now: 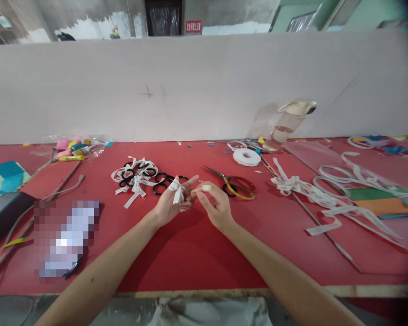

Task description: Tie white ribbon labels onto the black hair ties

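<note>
My left hand [168, 206] is over the middle of the red table, with a white ribbon bow [178, 192] with dark print held at its thumb. Its index finger points outward, and the other fingers curl behind the bow. Touching those fingertips, my right hand [217, 206] is closed in a pinch; whatever is between its fingers is too small to make out. A light bandage strip wraps one right finger. Behind my left hand lie loose black hair ties [160, 188]. Further left is a pile of black hair ties with white ribbon bows [136, 174]. Scissors [233, 185] with yellowish handles lie open beyond my right hand.
A white ribbon roll [246, 157] and a tilted clear bottle [289, 124] stand near the pale partition [204, 90]. Cut white ribbons [306, 194] spread at right. At left are a blurred-out object [70, 240], a dark device [7, 217] and a plastic bag of colourful items [76, 149].
</note>
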Demonstrator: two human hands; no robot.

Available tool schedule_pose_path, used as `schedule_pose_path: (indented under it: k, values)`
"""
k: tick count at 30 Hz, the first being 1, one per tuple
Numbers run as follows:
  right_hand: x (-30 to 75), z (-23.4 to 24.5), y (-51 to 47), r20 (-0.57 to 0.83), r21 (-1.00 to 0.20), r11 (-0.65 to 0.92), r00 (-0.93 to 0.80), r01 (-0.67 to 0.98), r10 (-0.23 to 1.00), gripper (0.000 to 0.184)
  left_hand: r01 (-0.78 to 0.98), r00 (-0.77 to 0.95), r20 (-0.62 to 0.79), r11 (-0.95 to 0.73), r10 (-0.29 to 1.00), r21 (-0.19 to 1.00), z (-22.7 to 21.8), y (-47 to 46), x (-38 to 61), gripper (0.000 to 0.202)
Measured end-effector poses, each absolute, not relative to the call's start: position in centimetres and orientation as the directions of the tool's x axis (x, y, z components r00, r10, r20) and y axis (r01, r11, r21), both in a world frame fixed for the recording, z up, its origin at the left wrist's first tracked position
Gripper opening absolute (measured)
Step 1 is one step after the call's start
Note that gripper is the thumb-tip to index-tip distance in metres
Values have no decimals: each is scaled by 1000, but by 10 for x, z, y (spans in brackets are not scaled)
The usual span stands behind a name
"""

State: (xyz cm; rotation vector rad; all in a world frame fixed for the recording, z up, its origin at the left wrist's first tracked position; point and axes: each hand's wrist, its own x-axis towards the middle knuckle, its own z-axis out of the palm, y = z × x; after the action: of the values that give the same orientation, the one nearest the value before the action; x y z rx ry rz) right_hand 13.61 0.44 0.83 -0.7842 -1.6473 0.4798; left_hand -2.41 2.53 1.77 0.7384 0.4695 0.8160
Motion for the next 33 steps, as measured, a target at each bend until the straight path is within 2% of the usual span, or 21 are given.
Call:
schedule_pose_path:
  k: [8, 13, 17, 20, 23, 26, 30, 33]
  values:
    - [130, 7, 4, 760, -528, 740, -158, 417, 631, 10, -359, 635, -123, 433, 763, 827, 13, 23, -21, 67]
    - [132, 6, 6, 778, -509, 762, -165, 401, 606, 9, -248, 636, -90, 313, 766, 917, 0, 26, -23, 74]
    - [132, 10, 1, 711, -628, 710, -137, 319, 690, 11, -268, 713, -88, 386, 696, 883, 1, 27, -25, 76]
    - [130, 12, -4, 613, -744, 609, -85, 275, 786, 13, -315, 763, -70, 465, 643, 827, 9, 24, -26, 68]
    - [130, 12, -5, 543, -798, 542, -76, 263, 836, 15, -348, 756, -59, 477, 652, 807, 13, 21, -26, 60]
    - [132, 11, -1, 518, -811, 526, -105, 255, 849, 16, -339, 755, -56, 461, 654, 820, 12, 22, -26, 57]
    - [134, 6, 5, 445, -878, 457, -111, 143, 889, 19, -290, 772, -49, 420, 634, 860, 8, 26, -25, 60]
    - [133, 0, 8, 380, -919, 385, -70, 83, 922, 21, -255, 738, -75, 381, 670, 889, 9, 28, -23, 57]
